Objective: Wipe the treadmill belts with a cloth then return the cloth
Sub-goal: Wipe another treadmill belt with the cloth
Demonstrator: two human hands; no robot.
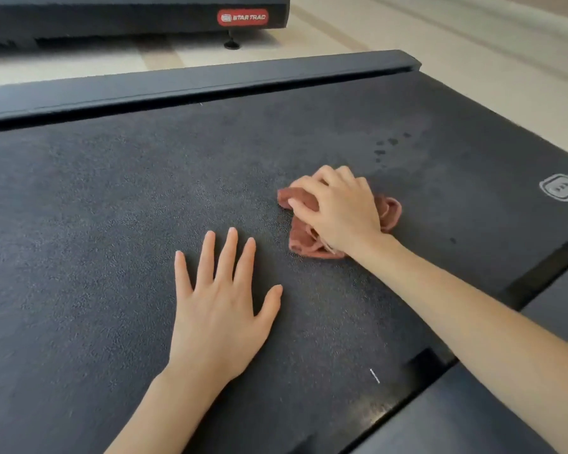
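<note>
A dark textured treadmill belt [112,208] fills most of the head view. My right hand [338,211] presses a crumpled reddish-brown cloth [304,242] onto the belt right of centre, fingers curled over it. My left hand [220,309] lies flat on the belt with fingers spread, just left of and nearer than the cloth, holding nothing. A few dark wet spots [386,147] mark the belt beyond the cloth.
A black side rail [194,81] runs along the belt's far edge, and another rail section [473,417] lies at the lower right. A second treadmill with a red Star Trac badge [242,17] stands at the top left on pale wooden floor [407,34].
</note>
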